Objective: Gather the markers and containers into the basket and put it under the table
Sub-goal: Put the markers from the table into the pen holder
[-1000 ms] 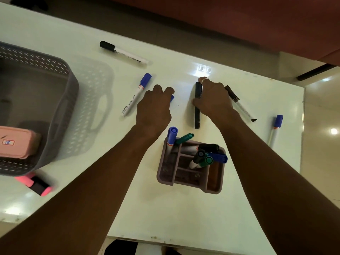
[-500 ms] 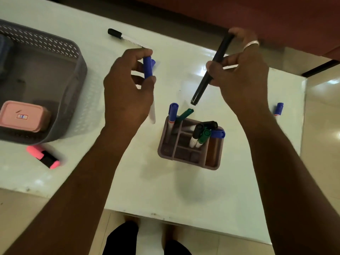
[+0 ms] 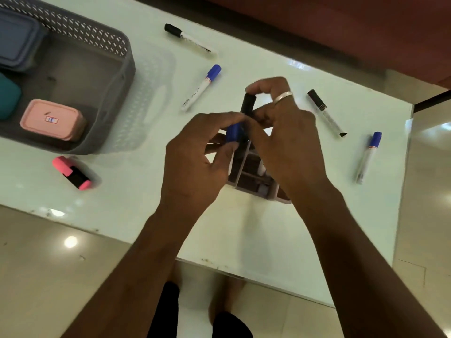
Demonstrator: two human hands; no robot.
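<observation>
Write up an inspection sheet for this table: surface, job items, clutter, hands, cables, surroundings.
Surface: white glossy table, marks along the near edge.
Job's things: grey basket holding pink container, blue container, teal container; organizer under the hands; loose on the table: black-capped marker, blue-capped marker, clear-barrelled marker, right-edge marker, pink highlighter.
Clutter: nothing seen.
Hands: left hand pinches a blue marker, right hand grips a black marker, both above the organizer.
Cables: nothing seen.
Surroundings: tiled floor; reddish surface beyond the table.
</observation>
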